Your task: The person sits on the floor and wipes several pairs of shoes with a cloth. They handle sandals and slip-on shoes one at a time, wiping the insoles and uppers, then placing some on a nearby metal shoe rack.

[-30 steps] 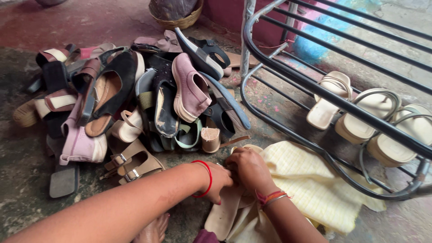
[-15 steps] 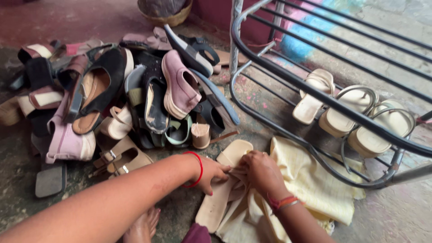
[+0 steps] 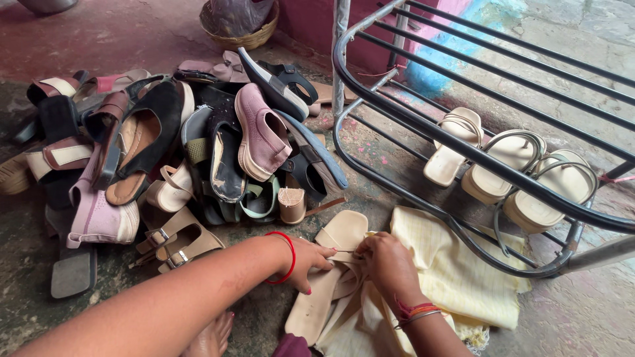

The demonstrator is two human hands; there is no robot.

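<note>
A beige flat sandal [image 3: 331, 264] lies on the floor in front of me, partly on a pale yellow cloth [image 3: 456, 271]. My left hand [image 3: 308, 261], a red bangle at its wrist, pinches the sandal's thin strap near the middle. My right hand [image 3: 389, 264], with threads and a bangle at the wrist, grips the same strap area together with a fold of the cloth. The sandal's toe end points toward the shoe pile; its heel end lies near my knee.
A heap of mixed shoes and sandals [image 3: 185, 145] covers the floor on the left. A black metal shoe rack [image 3: 476, 152] stands on the right, with three cream sandals [image 3: 509, 172] on its lower bars. A woven basket [image 3: 241, 30] sits at the back. My bare foot [image 3: 213, 337] is below.
Both hands stay on the sandal's strap; it has shifted a little and more of its toe end shows. The camera view has drifted slightly.
</note>
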